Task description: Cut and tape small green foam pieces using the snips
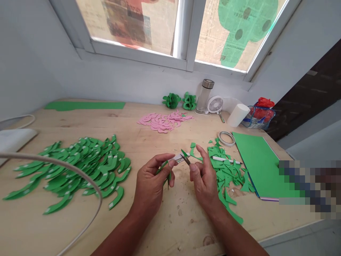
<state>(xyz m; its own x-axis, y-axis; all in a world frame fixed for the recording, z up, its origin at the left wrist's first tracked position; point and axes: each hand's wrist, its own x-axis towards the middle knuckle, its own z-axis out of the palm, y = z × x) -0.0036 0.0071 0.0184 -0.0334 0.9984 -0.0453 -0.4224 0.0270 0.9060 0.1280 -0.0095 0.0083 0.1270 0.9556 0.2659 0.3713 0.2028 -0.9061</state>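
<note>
My left hand (pixel 153 181) is closed on a folded green paper piece (pixel 165 165), its fingers pinching it above the middle of the table. Opposite it, my right hand (pixel 204 177) grips what look like small scissors (pixel 186 160), handles mostly hidden in the palm. My right index finger sticks up. The blades point left toward my left fingertips, and a bit of green paper shows at them. Left of my hands lies a large heap of curved green paper pieces (pixel 87 167) with small white patches. Green paper scraps (pixel 226 174) are scattered beside my right hand.
Pink paper cutouts (pixel 165 122) lie farther back, before two green paper figures (pixel 172 101). A glass bottle (pixel 204 97), small fan (pixel 215 104), white roll (pixel 238 115) and tape roll (pixel 226 138) stand right. Green sheets (pixel 266 167) lie at right; a cable (pixel 80 172) crosses the left.
</note>
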